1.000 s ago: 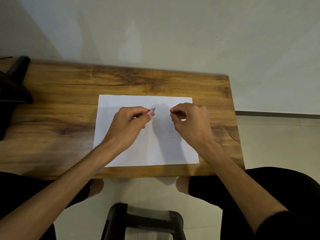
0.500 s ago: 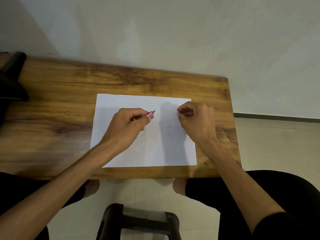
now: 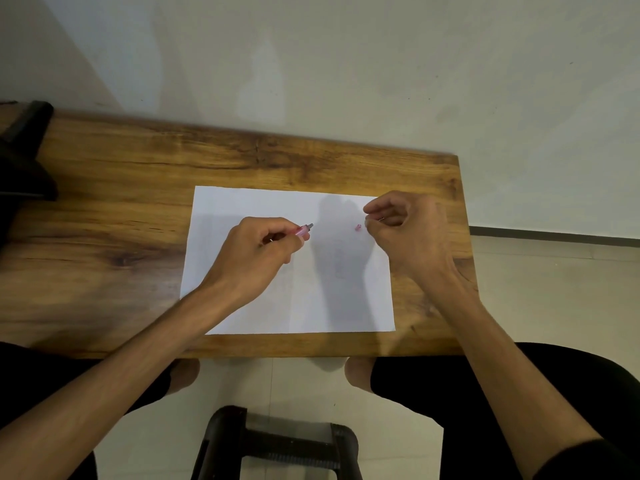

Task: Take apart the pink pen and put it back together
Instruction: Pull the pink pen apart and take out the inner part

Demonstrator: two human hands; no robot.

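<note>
A slim pink plastic pen barrel points up and to the right, its grey open end showing, the rest hidden inside the left hand's curled fingers. A tiny pink plastic pen piece lies on the white paper sheet, well apart from the barrel, just beside the right hand.

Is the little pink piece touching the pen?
Apart. The head view shows bare white paper between the pink piece, beside the right hand, and the pen tip held in the left hand.
</note>
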